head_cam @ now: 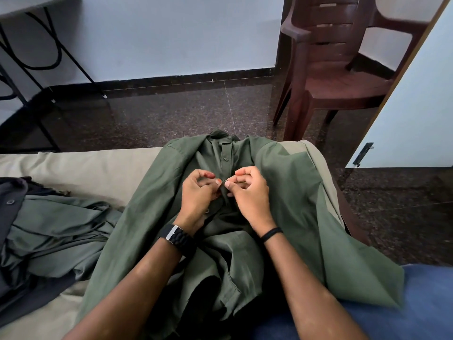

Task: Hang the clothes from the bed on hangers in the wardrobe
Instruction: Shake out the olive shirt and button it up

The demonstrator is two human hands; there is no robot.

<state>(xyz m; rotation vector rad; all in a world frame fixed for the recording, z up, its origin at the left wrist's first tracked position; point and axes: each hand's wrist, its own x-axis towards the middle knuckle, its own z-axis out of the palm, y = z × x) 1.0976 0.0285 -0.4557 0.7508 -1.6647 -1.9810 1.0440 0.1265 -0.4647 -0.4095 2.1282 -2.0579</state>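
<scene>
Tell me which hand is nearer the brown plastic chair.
Right. The right hand pinches the green shirt's placket on the side below the brown plastic chair; the left hand is farther left.

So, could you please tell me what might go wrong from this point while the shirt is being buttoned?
1. Both the left hand and right hand pinch the placket of the green shirt at one small button; it could slip or land in the wrong hole.
2. The shirt's right side hangs past the bed edge, so it might slide toward the floor.
</scene>
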